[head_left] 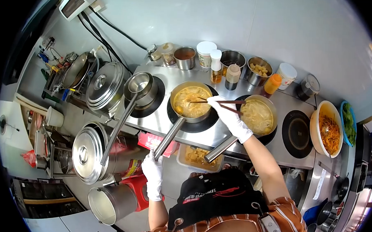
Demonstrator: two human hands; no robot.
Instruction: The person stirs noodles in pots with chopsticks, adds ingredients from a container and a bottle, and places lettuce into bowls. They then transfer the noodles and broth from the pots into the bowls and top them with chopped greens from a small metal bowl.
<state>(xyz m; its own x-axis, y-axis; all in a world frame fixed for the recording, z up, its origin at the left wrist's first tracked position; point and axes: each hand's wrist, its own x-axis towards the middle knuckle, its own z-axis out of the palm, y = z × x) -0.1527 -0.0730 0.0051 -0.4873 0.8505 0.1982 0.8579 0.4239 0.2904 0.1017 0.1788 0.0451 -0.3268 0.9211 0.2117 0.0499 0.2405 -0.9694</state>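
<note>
Two saucepans of yellowish broth stand on the steel counter's burners. My left hand point(153, 172), in a white glove, is closed at the end of the middle saucepan's handle point(170, 138). Dark chopsticks point(228, 102) are held in my gloved right hand point(229, 116), their tips over the food in the middle saucepan point(190, 101). The right saucepan point(258, 116) holds pale food in broth, and its handle points down-left below my right hand. At the left burner, a ladle point(140, 83) rests in a small steel pot point(147, 96).
Along the wall stand sauce bottles point(232, 76), steel pots point(259, 71) and white tubs point(287, 75). A bowl of shredded orange food point(327, 129) sits right of a bare burner point(297, 133). Large lidded pots point(84, 154) are at left, with a food-filled tub point(200, 157) below the counter.
</note>
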